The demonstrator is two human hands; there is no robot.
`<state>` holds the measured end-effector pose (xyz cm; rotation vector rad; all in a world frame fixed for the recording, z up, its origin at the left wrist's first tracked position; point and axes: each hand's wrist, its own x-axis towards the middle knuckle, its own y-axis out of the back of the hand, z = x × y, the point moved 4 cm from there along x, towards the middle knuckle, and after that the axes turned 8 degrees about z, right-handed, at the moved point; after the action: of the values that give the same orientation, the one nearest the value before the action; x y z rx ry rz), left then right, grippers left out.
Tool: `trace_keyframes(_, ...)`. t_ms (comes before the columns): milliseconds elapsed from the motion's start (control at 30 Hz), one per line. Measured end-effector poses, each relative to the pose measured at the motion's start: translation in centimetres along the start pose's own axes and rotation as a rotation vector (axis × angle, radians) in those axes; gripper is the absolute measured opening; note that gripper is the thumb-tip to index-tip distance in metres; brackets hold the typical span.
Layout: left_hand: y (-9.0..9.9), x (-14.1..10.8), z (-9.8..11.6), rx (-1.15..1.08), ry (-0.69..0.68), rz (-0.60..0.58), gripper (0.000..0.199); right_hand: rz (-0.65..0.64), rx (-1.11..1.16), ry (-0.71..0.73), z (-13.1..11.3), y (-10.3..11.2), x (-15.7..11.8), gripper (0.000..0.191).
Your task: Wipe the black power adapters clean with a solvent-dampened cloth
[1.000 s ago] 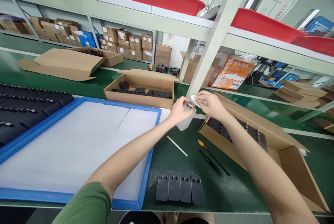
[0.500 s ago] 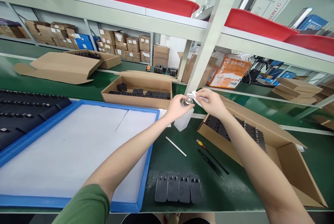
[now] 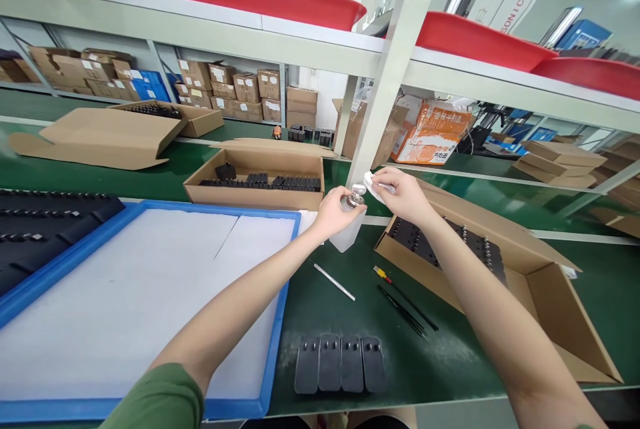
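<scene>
1. My left hand [image 3: 334, 210] has its grip closed around the neck of a translucent plastic bottle [image 3: 346, 234], which stands upright on the green bench [image 3: 450, 355] near the white shelf post [image 3: 387, 75].
2. My right hand [image 3: 405, 194] pinches a small white cloth [image 3: 373, 182] just beside the bottle's metal cap [image 3: 357, 194]; whether cloth and cap touch I cannot tell.
3. To the right, an open cardboard box [image 3: 545, 295] holds a row of black parts [image 3: 450, 245]; my right forearm crosses above it.
4. Farther off to the left, another open box [image 3: 255, 185] holds black pieces lined along its floor.
5. A third box [image 3: 195, 121], far left, also holds dark parts, its long flap lying flat on the bench.
6. On the near left lies a blue-rimmed tray [image 3: 277, 322] lined with white foam sheet, and beside it a black foam tray [image 3: 45, 229] holding small parts.
7. On the near bench four black flat parts [image 3: 341, 363] lie side by side.
8. Between them and the bottle lie a thin white rod [image 3: 334, 281], a red-and-yellow-handled tool [image 3: 384, 274] and black tweezers [image 3: 403, 311].
</scene>
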<state>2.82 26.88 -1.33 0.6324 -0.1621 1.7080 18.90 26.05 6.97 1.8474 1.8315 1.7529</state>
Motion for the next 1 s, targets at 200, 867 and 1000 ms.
trace_keyframes(200, -0.4, -0.7, -0.6, -0.033, -0.012, -0.005, 0.024, -0.088, -0.02, 0.036, -0.5, -1.0, -0.3, 0.025)
trace_keyframes(867, -0.3, -0.2, -0.7, -0.06, 0.034, -0.032, 0.026, -0.197, -0.084, 0.124, -0.9, -2.1, -0.1, 0.028)
trace_keyframes(1000, -0.3, -0.2, -0.6, -0.039, 0.039, -0.036, 0.027, -0.27, -0.082, 0.144, -0.9, -2.7, -0.3, 0.03)
